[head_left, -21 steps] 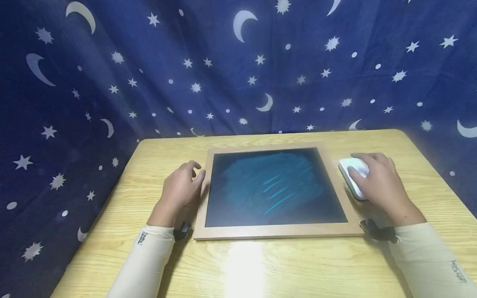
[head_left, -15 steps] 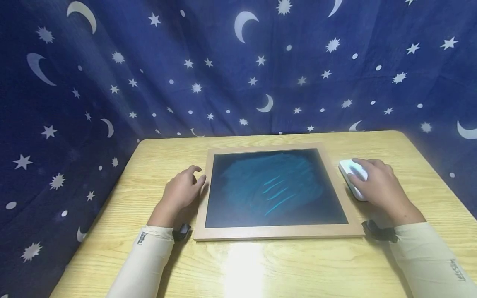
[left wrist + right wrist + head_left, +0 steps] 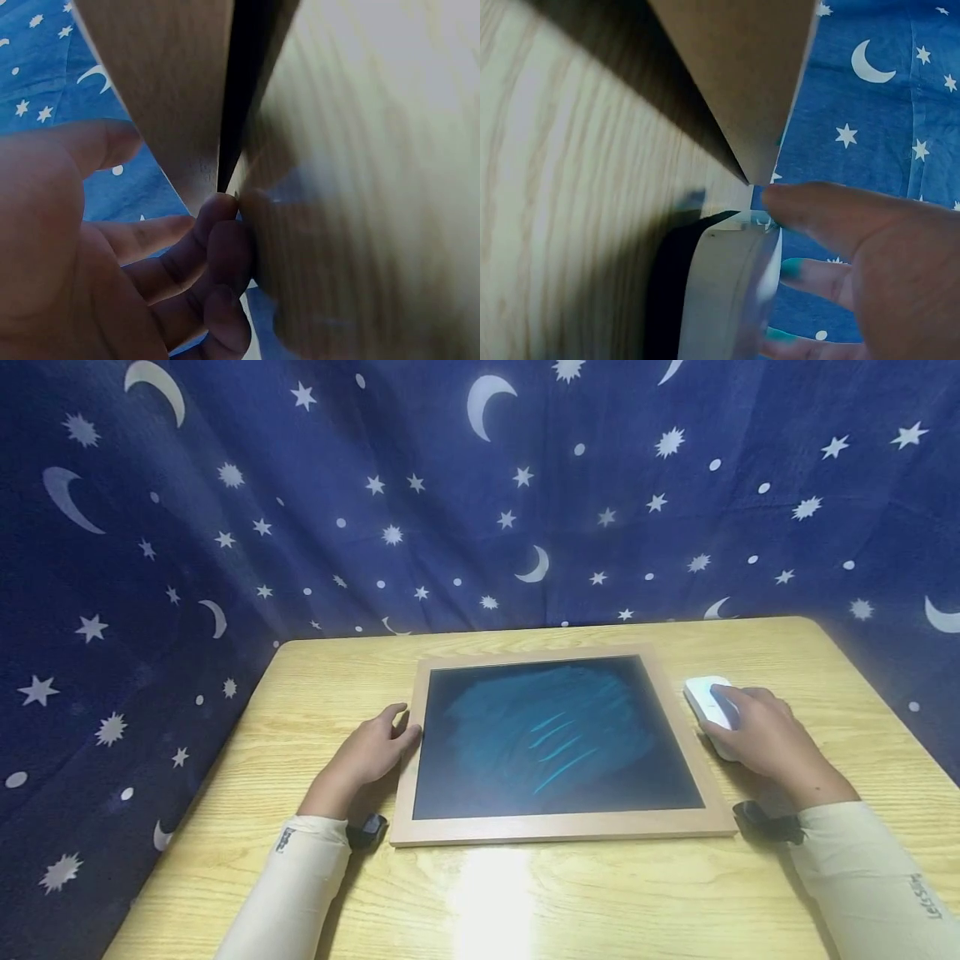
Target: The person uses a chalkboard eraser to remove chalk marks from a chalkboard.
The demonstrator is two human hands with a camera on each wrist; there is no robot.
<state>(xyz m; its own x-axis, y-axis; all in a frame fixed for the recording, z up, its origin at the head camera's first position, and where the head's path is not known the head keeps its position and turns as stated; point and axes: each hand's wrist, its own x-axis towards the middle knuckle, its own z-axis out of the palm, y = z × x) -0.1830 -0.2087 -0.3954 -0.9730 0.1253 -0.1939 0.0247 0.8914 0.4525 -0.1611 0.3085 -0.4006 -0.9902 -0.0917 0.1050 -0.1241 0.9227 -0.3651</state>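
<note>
A wood-framed chalkboard [image 3: 472,785] lies on the table, with teal chalk smears and several brighter strokes [image 3: 555,747] on its dark face. Beside its left edge is my left hand [image 3: 371,752]; the thumb reaches the frame [image 3: 165,90] and the fingers bend loosely by its side. To the right of the board, my right hand [image 3: 772,739] lies over a white chalkboard eraser [image 3: 701,692]. In the right wrist view the eraser's dark felt [image 3: 671,292] faces the table. The fairly straight fingers, teal at their tips [image 3: 789,270], are at its far side, the thumb near its corner.
The light wood table [image 3: 615,893] extends around the board, with a glare patch in front. A dark blue curtain [image 3: 450,468] with moons and stars hangs behind and at the left. A black wrist camera [image 3: 366,832] sits close to the board's left corner.
My left hand has shifted slightly toward the frame, its thumb now meeting the edge. My right fingers have drawn back across the eraser, uncovering more of its white top. The chalk strokes look the same.
</note>
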